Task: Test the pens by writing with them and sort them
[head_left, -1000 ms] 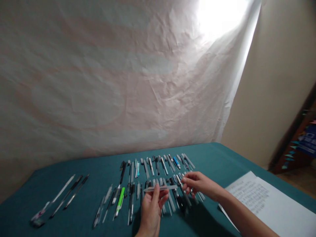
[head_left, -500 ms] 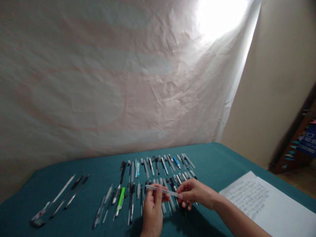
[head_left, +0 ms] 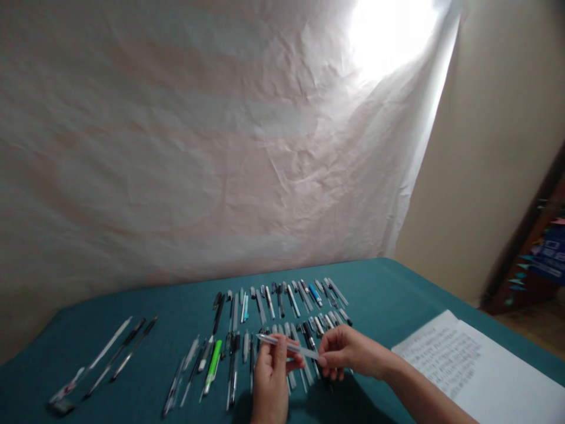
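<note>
A slim, translucent white pen (head_left: 306, 352) lies slantwise between my hands above the table, its pointed end to the left. My left hand (head_left: 271, 374) is closed round its middle, thumb on top and fingers beneath. At the pen's right end, my right hand (head_left: 348, 353) pinches it between thumb and forefinger, the other fingers curled. Below and behind the hands are two rows of pens and pen parts. A bright green pen (head_left: 213, 365) lies left of my left hand, and a blue pen (head_left: 315, 294) is in the far row.
Written sheets of paper (head_left: 454, 353) lie on the right of the green tabletop (head_left: 379, 294). Several long, thin refills or pens (head_left: 126, 356) and a clear packet (head_left: 64, 400) lie at the left. A pale sheet (head_left: 220, 147) hangs behind the table.
The view has tilted and shifted slightly. Both hands keep hold of the pen in nearly the same place; my right fingers look a little more curled.
</note>
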